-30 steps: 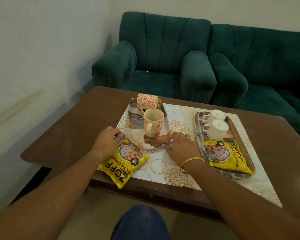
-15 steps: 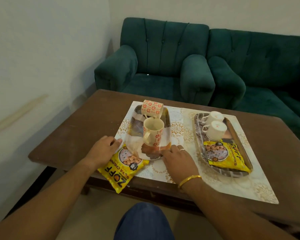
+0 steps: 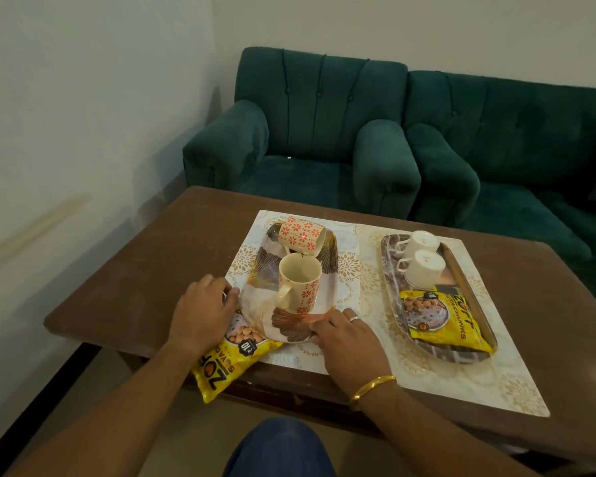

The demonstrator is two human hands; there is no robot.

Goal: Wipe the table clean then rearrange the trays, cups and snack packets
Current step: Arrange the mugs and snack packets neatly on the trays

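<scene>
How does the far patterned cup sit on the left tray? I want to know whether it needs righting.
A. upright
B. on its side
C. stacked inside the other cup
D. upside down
B: the far patterned cup lies on its side on the left tray, its mouth facing right, behind the upright cup.

light: dim, warm | focus: soft | edges: wide-angle bowing
</scene>
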